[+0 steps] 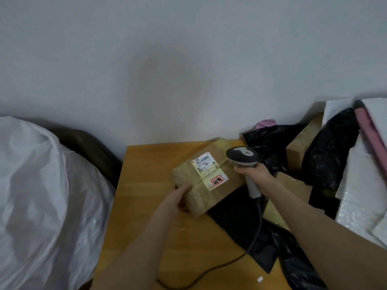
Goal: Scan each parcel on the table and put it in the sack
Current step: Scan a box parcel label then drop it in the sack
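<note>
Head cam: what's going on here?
A person is scanning a parcel. The left hand holds a cardboard box by its near corner, label facing up, over the wooden table. The right hand grips a corded handheld scanner, its head beside the label. The white sack sits to the left, and this box is not in it yet. A pile of other parcels, black bags and boxes, lies on the right.
</note>
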